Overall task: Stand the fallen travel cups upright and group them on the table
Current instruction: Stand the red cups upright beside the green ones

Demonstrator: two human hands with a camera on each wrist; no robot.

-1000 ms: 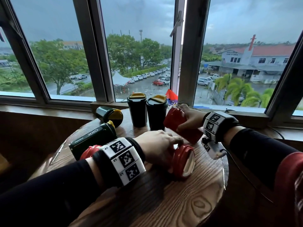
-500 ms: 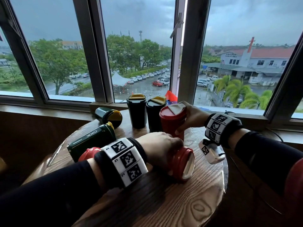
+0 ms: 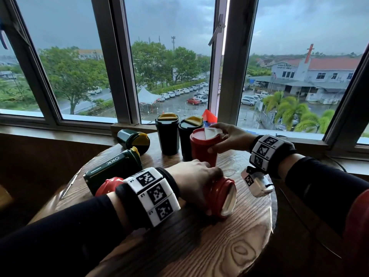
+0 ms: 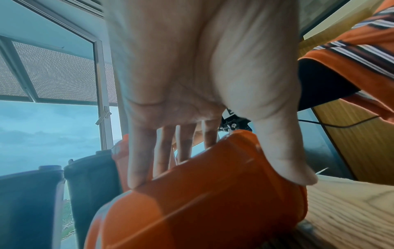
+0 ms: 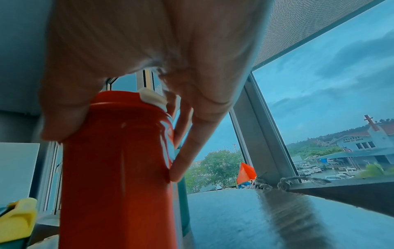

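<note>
A red travel cup (image 3: 201, 149) (image 5: 119, 168) with a white flap stands upright on the round wooden table (image 3: 199, 246), beside two upright dark cups (image 3: 168, 134) with yellow flaps. My right hand (image 3: 225, 137) (image 5: 127, 131) holds it near the lid, thumb on one side and fingers on the other. A second red cup (image 3: 221, 196) (image 4: 202, 202) lies on its side nearer to me, and my left hand (image 3: 195, 180) (image 4: 213, 168) grips its body from above. Two dark green cups (image 3: 111, 170) lie fallen at the left. Another red cup (image 3: 108, 184) is mostly hidden behind my left wrist.
The table stands against a window sill (image 3: 60, 134) under tall window frames (image 3: 225, 76). A red and blue object (image 3: 208, 116) sits on the sill behind the upright cups. A cable (image 3: 337, 164) runs along the sill at the right. Bare wood lies in front of my arms.
My right hand has turned the red cup from tilted to upright and set it on the table beside the dark cups. My left hand has stayed on the lying red cup.
</note>
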